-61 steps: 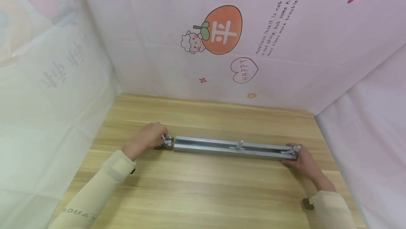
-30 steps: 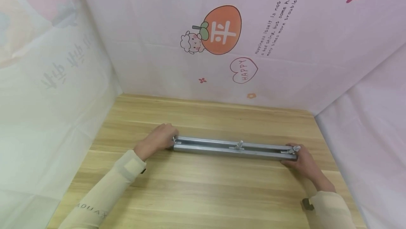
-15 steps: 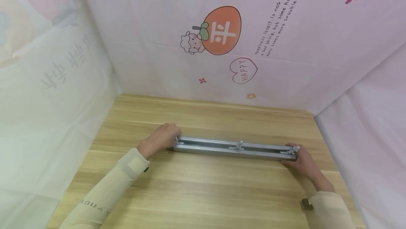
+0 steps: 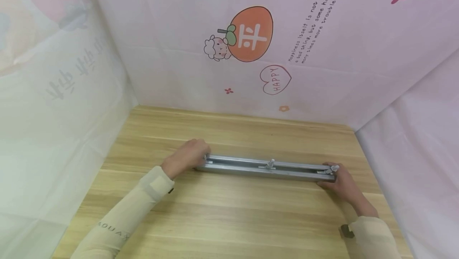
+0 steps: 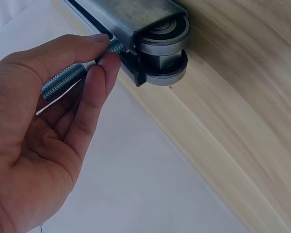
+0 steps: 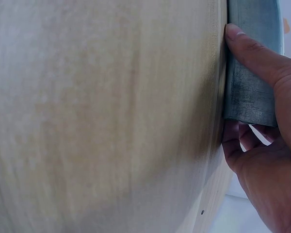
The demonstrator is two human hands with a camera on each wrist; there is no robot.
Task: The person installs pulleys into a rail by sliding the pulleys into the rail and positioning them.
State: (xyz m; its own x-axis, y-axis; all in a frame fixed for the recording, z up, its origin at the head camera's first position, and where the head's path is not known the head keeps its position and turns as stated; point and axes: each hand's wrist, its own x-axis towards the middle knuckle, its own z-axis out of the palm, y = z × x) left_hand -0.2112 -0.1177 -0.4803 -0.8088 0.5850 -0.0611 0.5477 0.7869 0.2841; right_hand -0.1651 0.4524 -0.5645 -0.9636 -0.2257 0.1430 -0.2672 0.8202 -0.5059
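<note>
A silver metal rail (image 4: 236, 168), open along a slot on top, lies across the wooden table. My left hand (image 4: 186, 156) is at its left end and pinches the threaded bolt (image 5: 64, 82) of a roller trolley between thumb and fingers. In the left wrist view, two trolley wheels (image 5: 166, 77) stick out of the rail's end, while the bolt stands in the slot. My right hand (image 4: 342, 185) grips the rail's right end, thumb on the near side; its other fingers are partly hidden. Two more trolley bolts (image 4: 271, 164) rise from the slot, at the middle and right end.
The wooden table (image 4: 251, 219) reaches a pale printed cloth wall (image 4: 186, 83) at the back. Cloth walls also stand at the left (image 4: 46, 139) and right (image 4: 426, 139).
My left hand has moved right, sliding the trolley from outside the rail into its left end. My right hand, the rail and the other two bolts stay in place.
</note>
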